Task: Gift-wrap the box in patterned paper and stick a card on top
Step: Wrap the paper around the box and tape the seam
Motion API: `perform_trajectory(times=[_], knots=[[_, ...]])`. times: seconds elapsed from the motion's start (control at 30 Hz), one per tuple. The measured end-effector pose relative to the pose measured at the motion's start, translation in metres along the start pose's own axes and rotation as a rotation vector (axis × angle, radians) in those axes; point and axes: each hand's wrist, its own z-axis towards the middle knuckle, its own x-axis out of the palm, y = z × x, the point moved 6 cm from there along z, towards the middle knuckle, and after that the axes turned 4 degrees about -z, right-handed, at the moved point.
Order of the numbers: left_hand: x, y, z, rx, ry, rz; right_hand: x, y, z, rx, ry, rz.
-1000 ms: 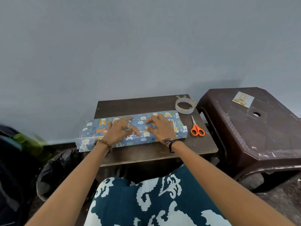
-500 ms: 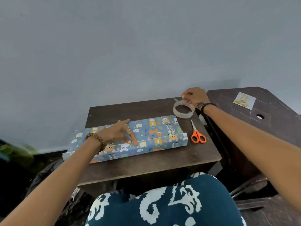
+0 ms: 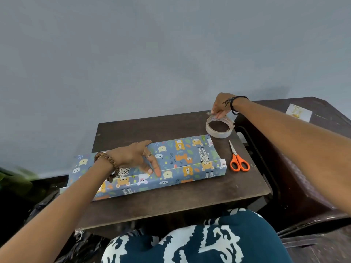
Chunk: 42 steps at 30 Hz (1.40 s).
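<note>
Blue animal-print paper (image 3: 182, 158) lay folded round the box; the left hand (image 3: 133, 158) pressed its seam with straight fingers, the right hand (image 3: 221, 107) pinched the tape roll (image 3: 218, 132) at two o'clock.

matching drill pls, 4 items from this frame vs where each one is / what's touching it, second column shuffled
1. wrapped box
2. tape roll
3. scissors
4. card

a. on the dark stool at far right
b. lying free on the table, right of the box
c. loose end pinched by the right hand
d. paper seam pressed down by the left hand

Pairs: 1-d, 2-c, 3-b, 4-a
</note>
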Motion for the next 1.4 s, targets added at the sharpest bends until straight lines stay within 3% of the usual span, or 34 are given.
perform_trajectory(times=[0.4,0.57,1.1,1.27,1.4], knots=[[-0.001,-0.003,-0.003,-0.03,0.004,0.018,0.006,0.009,0.005,-0.04,-0.05,-0.086],[-0.001,-0.004,-0.004,-0.02,-0.001,0.006,0.007,0.015,0.007,-0.146,-0.092,-0.128],[-0.001,-0.007,-0.006,-0.019,-0.008,-0.021,0.021,0.038,-0.003,-0.411,-0.221,-0.565],[0.001,-0.006,-0.005,0.009,-0.032,-0.007,0.014,0.038,-0.002,-0.403,-0.22,-0.5],[0.003,-0.002,-0.005,0.036,-0.051,0.002,0.005,0.032,0.0,-0.331,-0.147,-0.227]])
